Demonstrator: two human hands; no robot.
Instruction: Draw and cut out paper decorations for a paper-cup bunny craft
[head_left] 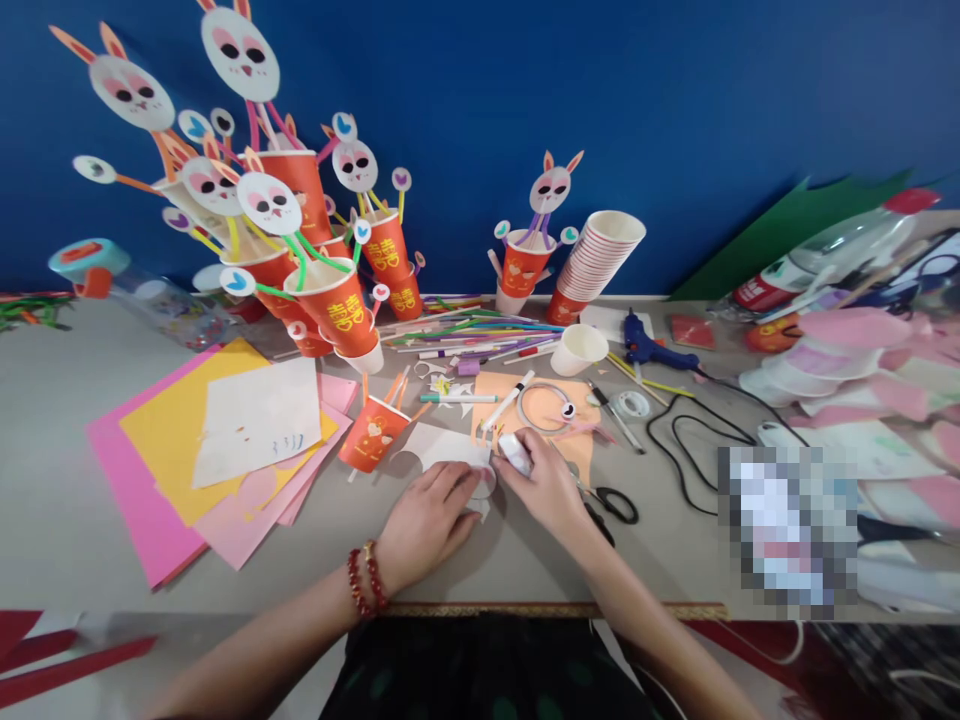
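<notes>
On the near grey tabletop (292, 555), a round white paper piece (486, 486)

The right hand (549, 486) has its grip closed around a small white object (514, 453). The left hand (427, 522) rests on the paper piece, just left of that object; whether its grip pinches, I cannot tell.

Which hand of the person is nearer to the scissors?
Right. The right hand is close beside the scissors; the left hand is farther away, on the white paper.
</notes>
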